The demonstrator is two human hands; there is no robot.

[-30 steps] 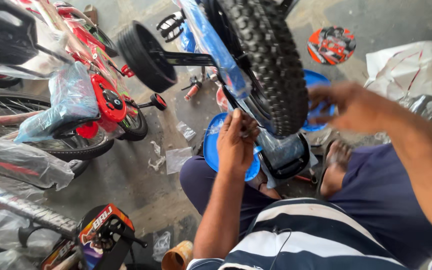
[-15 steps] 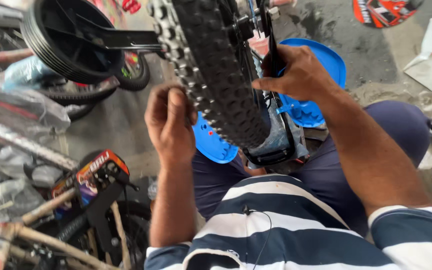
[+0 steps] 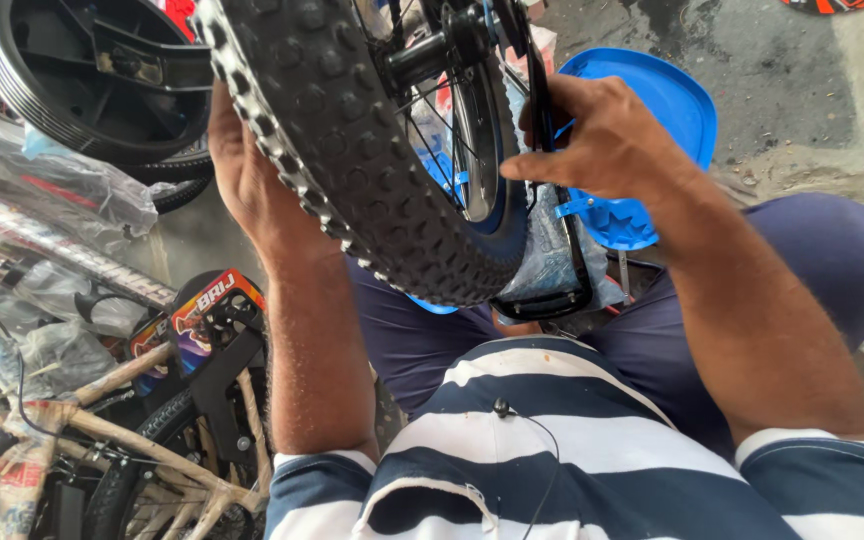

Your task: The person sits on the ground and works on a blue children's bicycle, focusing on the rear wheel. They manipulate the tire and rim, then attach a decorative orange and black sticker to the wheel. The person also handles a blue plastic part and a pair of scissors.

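Steadying the knobby bicycle wheel [image 3: 352, 150], the left hand [image 3: 247, 175] cups its tyre while the right hand [image 3: 602, 135] pinches the black frame stay [image 3: 537, 70] beside it.

— What's under you there?

— Grey concrete floor [image 3: 752, 90], stained. A blue plastic seat [image 3: 667, 110] lies on it by my right knee.

— And at the left edge?

— Plastic-wrapped bicycle frames [image 3: 42, 230] lie on it beside me.

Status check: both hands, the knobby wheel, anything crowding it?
Left hand behind knobby wheel, grip hidden. Right hand pinching black frame bar beside hub. Training wheel close on left.
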